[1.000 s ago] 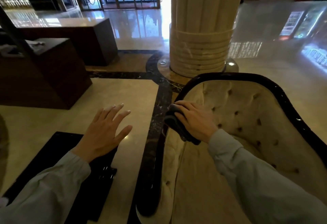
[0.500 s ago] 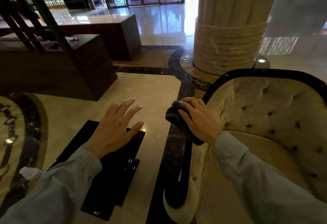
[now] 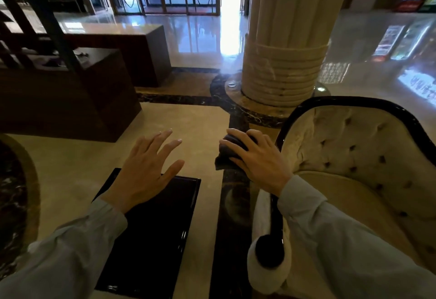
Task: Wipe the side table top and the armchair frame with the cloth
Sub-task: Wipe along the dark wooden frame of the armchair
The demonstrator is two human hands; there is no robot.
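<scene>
Cloth (image 3: 227, 154): dark grey, bunched into a wad, one loose corner hanging toward the floor. It sits on the armchair frame (image 3: 335, 102) at the top of the near arm, where the glossy black rail begins its curve up into the backrest.

Right hand (image 3: 257, 157): grip clenched on the cloth, palm pressed down over it, fingers wrapped across the wad. The flat, bearing hold reads as a wiping stroke along the rail, not a carry.

The frame is a polished black band edging cream tufted, buttoned upholstery (image 3: 368, 147); the arm ends near the camera in a rounded black scroll (image 3: 269, 250).

Left hand (image 3: 146, 171): grip released, fingers spread, holding nothing, hovering above the far edge of the side table (image 3: 151, 239), probably for balance. Contact with it cannot be told.

Side table top is a dark, glossy rectangular surface with a raised lip, nothing visible on it; whether it has been wiped cannot be judged.

Beyond: pale marble floor (image 3: 70, 169) with dark inlay, ribbed column (image 3: 285, 62).
</scene>
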